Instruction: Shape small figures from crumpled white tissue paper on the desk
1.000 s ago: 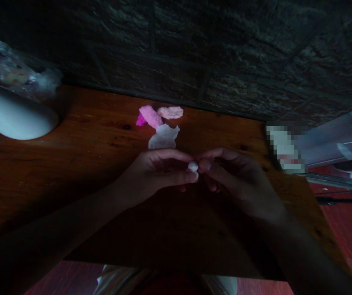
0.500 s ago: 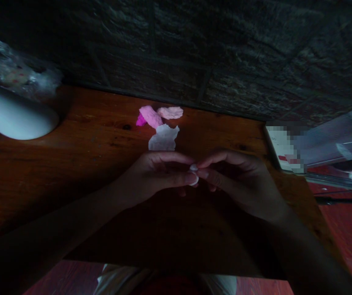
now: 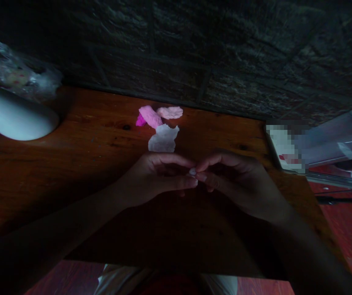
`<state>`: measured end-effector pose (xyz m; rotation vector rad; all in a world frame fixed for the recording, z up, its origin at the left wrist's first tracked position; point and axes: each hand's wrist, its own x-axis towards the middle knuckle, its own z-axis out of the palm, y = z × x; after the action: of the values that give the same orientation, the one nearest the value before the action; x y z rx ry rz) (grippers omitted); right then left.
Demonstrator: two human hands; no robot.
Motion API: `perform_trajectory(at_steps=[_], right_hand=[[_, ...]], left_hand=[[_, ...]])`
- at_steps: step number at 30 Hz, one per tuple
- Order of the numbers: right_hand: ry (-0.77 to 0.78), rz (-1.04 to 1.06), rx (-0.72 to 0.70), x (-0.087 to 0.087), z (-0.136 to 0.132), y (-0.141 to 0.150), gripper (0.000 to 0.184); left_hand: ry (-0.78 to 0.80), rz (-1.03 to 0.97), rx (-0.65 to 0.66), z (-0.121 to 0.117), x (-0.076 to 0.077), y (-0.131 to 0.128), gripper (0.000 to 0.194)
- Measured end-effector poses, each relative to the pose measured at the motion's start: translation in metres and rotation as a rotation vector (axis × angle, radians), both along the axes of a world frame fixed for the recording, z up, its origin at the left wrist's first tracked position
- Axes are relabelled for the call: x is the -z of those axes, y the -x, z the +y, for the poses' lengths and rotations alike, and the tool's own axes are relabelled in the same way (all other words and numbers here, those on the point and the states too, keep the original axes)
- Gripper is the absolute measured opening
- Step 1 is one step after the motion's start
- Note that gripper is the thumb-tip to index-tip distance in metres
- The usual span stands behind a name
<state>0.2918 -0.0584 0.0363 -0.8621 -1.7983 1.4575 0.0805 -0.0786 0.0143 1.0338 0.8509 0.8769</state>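
My left hand (image 3: 154, 178) and my right hand (image 3: 235, 180) meet fingertip to fingertip above the middle of a dark wooden table (image 3: 80, 164). Both pinch a small white lump (image 3: 192, 172), which is now almost covered by the fingers. Just beyond the hands lies a flattened white piece (image 3: 163, 138). Behind it are a pink piece (image 3: 150, 116), a magenta bit (image 3: 139, 121) and a pale pink piece (image 3: 170, 112), all close together on the table.
A white rounded lamp head (image 3: 13, 116) hangs over the table's left end, with a crinkled clear plastic bag (image 3: 10, 73) behind it. A dark stone-textured wall (image 3: 213, 53) backs the table. A blurred white card (image 3: 283, 149) lies at the right edge.
The fingers have closed tighter round the white lump, so less of it shows than a second ago. The hands have stayed in the same spot.
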Motion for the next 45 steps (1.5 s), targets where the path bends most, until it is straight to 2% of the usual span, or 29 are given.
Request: perform_trajectory(at_steps=[3,7,11,23,28,31,34,39,42,45], right_hand=[[0.002,-0.002,0.005,-0.002,0.000,-0.002,0.006],[0.007,0.018,0.096,-0.006,0.002,-0.003,0.003],[0.005,0.018,0.157,-0.005,0.006,-0.005,0.010],[-0.034,0.035,0.175,0.002,0.008,-0.002,0.003],[-0.008,0.022,0.166,0.012,0.015,-0.004,0.012],[0.020,0.027,0.200,0.020,0.022,-0.006,0.019],[0.063,0.055,0.250,0.023,0.029,-0.010,0.026],[0.027,0.226,0.253,0.012,0.030,-0.016,0.024],[-0.013,0.304,0.231,0.005,0.028,-0.017,0.018],[-0.067,0.330,0.241,0.003,0.027,-0.016,0.012]], left_hand=[[0.016,0.001,-0.007,-0.001,-0.001,-0.001,0.016],[0.021,-0.040,-0.020,-0.001,0.000,0.000,0.020],[0.035,-0.092,-0.023,-0.001,0.003,0.002,0.023],[-0.031,-0.132,-0.060,0.000,0.007,0.002,0.024],[-0.077,-0.128,-0.052,0.003,0.010,0.003,0.026],[-0.112,-0.109,-0.088,0.005,0.005,0.001,0.030],[-0.167,-0.063,-0.078,0.009,-0.005,-0.003,0.031],[-0.238,-0.070,0.009,0.021,-0.021,-0.018,0.029],[-0.274,-0.067,0.017,0.028,-0.020,-0.025,0.027],[-0.279,-0.075,-0.040,0.031,-0.012,-0.027,0.026]])
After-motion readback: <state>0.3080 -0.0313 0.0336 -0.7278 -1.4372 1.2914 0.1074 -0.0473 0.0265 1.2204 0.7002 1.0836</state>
